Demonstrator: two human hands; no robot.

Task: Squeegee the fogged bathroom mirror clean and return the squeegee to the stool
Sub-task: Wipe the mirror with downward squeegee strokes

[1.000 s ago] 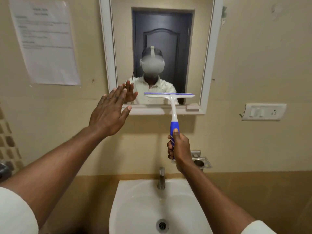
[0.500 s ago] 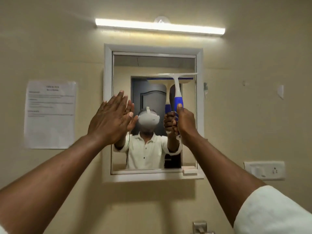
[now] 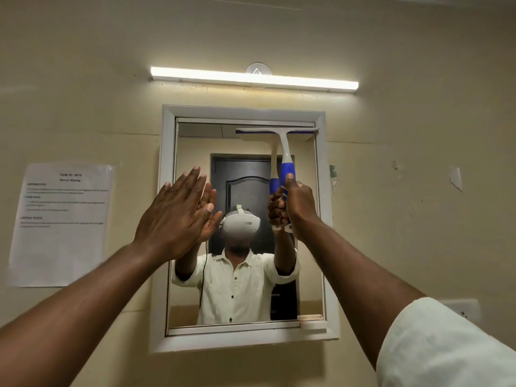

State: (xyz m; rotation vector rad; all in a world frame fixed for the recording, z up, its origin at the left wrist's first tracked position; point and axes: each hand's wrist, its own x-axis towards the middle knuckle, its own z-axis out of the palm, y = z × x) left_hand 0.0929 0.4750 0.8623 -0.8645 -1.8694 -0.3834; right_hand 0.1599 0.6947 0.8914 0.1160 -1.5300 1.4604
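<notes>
Right hand (image 3: 300, 209) fisted round squeegee (image 3: 282, 152) handle, blade at upper right of mirror (image 3: 245, 289), likely set for a downstroke; left hand (image 3: 174, 216) open-palmed, apparently bracing by the frame.

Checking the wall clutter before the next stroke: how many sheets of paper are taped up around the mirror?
1. A printed sheet hangs on the wall left of the mirror. Small scraps on the right look like torn tape or chipped paint, not sheets.
</notes>
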